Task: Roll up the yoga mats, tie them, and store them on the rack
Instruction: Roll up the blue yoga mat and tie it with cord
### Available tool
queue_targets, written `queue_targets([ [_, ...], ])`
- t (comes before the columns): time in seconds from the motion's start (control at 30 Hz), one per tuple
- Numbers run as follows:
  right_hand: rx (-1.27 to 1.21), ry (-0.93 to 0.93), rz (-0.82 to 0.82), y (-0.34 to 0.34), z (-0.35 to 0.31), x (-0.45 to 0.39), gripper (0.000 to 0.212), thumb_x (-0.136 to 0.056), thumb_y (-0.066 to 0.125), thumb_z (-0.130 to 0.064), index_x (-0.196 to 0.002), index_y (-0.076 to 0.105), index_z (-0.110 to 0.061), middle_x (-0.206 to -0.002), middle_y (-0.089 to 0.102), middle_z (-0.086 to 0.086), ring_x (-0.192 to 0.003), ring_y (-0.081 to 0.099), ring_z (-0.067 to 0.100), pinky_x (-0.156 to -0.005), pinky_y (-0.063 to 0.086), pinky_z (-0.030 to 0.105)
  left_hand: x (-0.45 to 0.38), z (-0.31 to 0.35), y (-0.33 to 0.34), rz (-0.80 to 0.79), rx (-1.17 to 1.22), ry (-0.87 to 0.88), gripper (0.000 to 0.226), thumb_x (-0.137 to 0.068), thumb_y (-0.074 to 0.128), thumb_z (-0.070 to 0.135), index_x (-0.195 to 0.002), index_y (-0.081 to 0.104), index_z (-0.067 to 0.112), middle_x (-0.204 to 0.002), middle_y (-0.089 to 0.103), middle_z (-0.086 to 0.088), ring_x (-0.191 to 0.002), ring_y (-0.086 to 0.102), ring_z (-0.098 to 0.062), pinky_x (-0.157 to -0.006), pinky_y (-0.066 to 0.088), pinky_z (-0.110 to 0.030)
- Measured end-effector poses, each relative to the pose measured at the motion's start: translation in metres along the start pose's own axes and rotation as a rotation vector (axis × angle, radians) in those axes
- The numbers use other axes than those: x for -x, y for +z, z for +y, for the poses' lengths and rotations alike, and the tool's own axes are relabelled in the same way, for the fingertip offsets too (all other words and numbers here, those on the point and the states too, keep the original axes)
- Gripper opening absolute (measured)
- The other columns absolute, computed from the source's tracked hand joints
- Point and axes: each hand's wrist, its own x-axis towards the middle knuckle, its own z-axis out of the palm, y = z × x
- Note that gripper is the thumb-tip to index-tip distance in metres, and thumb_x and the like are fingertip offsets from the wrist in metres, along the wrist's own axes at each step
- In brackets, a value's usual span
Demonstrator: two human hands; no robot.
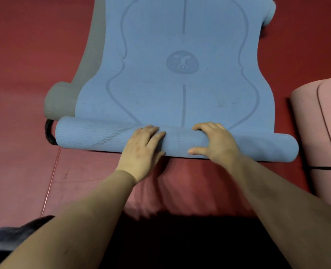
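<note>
Head view, looking down at a red floor [21, 78]. A blue yoga mat [182, 78] runs from the top centre of the frame down to its middle, printed side up, with a curved outline, a centre line and a round emblem [182, 62] at mid-frame. Its near end is wound into a roll [94, 133] that lies crosswise across the middle of the frame, from left of centre to the right.

The left hand [141, 147] rests palm-down on the roll just left of centre; its fingers [153, 131] lie straight and close together over the top of the roll, the thumb along the near side. The right hand [215, 141] rests on the roll just right of centre; its fingers [205, 126] curve over the top, slightly spread, and the thumb [196, 151] presses the near face. Both bare forearms enter from the bottom edge.

A grey mat [63, 100], partly rolled at its near end, lies under the left edge of the blue mat, at centre left. A black strap [49, 133] shows at the left end of the roll, touching it. A pink rolled mat [322, 136] lies at the right edge of the frame, just beside the right end of the roll, with a dark band [327, 168] across it. Another pale blue roll [270, 15] shows at the upper right, partly hidden by the flat mat.
</note>
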Motion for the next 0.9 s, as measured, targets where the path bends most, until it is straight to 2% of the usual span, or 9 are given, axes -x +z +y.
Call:
queue_targets([
  [0.13, -0.036, 0.013, -0.019, 0.001, 0.003, -0.009, 0.065, -0.063, 0.084, -0.041, -0.119, 0.061, -0.019, -0.117, 0.059, 0.0, -0.114, 0.047, 0.021, -0.101, 0.032, 0.029, -0.012, -0.008, 0.007, -0.071, -0.006, -0.014, 0.064, -0.065, 0.083, 0.029, -0.118, 0.061, 0.001, -0.116, 0.061, -0.019, -0.107, 0.058, -0.038, -0.095, 0.044, -0.046],
  [0.23, 0.068, -0.07, 0.229, 0.011, 0.003, 0.008, 0.054, -0.068, 0.074, -0.049, -0.11, 0.064, -0.015, -0.11, 0.061, 0.002, -0.106, 0.052, 0.022, -0.096, 0.037, 0.033, -0.028, -0.011, -0.006, -0.134, 0.066, -0.056, 0.065, -0.064, 0.085, 0.027, -0.12, 0.06, 0.003, -0.116, 0.061, -0.016, -0.105, 0.057, -0.037, -0.096, 0.04, -0.039],
  [0.33, 0.129, -0.08, 0.378, 0.025, -0.003, 0.019, 0.058, -0.069, 0.064, -0.056, -0.108, 0.063, -0.013, -0.109, 0.06, 0.004, -0.105, 0.049, 0.021, -0.095, 0.036, 0.036, -0.046, -0.011, -0.017, -0.239, 0.131, -0.124, 0.066, -0.076, 0.075, 0.035, -0.133, 0.05, 0.014, -0.132, 0.051, -0.007, -0.121, 0.045, -0.028, -0.105, 0.028, -0.031],
  [0.43, 0.088, -0.004, 0.298, 0.024, -0.004, 0.006, 0.06, -0.063, 0.078, -0.051, -0.108, 0.063, -0.013, -0.109, 0.062, 0.003, -0.106, 0.053, 0.026, -0.096, 0.038, 0.038, -0.065, -0.015, -0.024, -0.406, 0.174, -0.174, 0.063, -0.081, 0.069, 0.04, -0.136, 0.046, 0.02, -0.134, 0.046, -0.005, -0.124, 0.043, -0.023, -0.105, 0.028, -0.029],
  [0.53, -0.015, 0.051, 0.155, 0.007, -0.002, -0.013, 0.06, -0.062, 0.083, -0.046, -0.109, 0.063, -0.015, -0.111, 0.061, -0.002, -0.111, 0.05, 0.022, -0.098, 0.036, 0.032, -0.084, -0.017, -0.031, -0.516, 0.146, -0.174, 0.065, -0.084, 0.065, 0.044, -0.139, 0.042, 0.02, -0.138, 0.044, -0.004, -0.126, 0.042, -0.023, -0.105, 0.029, -0.03],
  [0.6, -0.072, 0.093, 0.073, -0.003, 0.002, -0.027, 0.057, -0.063, 0.083, -0.044, -0.109, 0.062, -0.018, -0.112, 0.059, -0.003, -0.112, 0.048, 0.018, -0.096, 0.034, 0.026, -0.089, -0.015, -0.035, -0.479, 0.074, -0.136, 0.067, -0.085, 0.062, 0.047, -0.141, 0.04, 0.017, -0.142, 0.041, -0.005, -0.129, 0.04, -0.024, -0.108, 0.027, -0.032],
  [0.7, -0.135, 0.16, -0.048, -0.015, 0.006, -0.045, 0.052, -0.062, 0.083, -0.046, -0.103, 0.061, -0.024, -0.105, 0.057, -0.006, -0.108, 0.05, 0.017, -0.088, 0.037, 0.025, -0.072, -0.01, -0.032, -0.174, -0.015, -0.062, 0.067, -0.079, 0.07, 0.044, -0.133, 0.051, 0.009, -0.133, 0.052, -0.01, -0.12, 0.049, -0.03, -0.103, 0.033, -0.035],
  [0.8, -0.073, 0.177, -0.122, -0.015, 0.004, -0.052, 0.053, -0.061, 0.082, -0.05, -0.103, 0.061, -0.024, -0.102, 0.056, -0.007, -0.107, 0.05, 0.018, -0.089, 0.038, 0.027, -0.055, -0.003, -0.021, -0.168, 0.013, -0.118, 0.075, -0.072, 0.076, 0.045, -0.133, 0.051, 0.008, -0.133, 0.053, -0.008, -0.124, 0.046, -0.027, -0.106, 0.03, -0.031],
  [0.9, 0.081, -0.012, 0.236, -0.002, 0.001, -0.035, 0.051, -0.066, 0.069, -0.058, -0.098, 0.065, -0.019, -0.098, 0.063, -0.002, -0.097, 0.056, 0.023, -0.089, 0.038, 0.033, -0.069, -0.005, -0.025, -0.261, 0.017, -0.16, 0.075, -0.078, 0.068, 0.049, -0.141, 0.042, 0.016, -0.142, 0.044, 0.0, -0.132, 0.036, -0.017, -0.107, 0.021, -0.023],
])
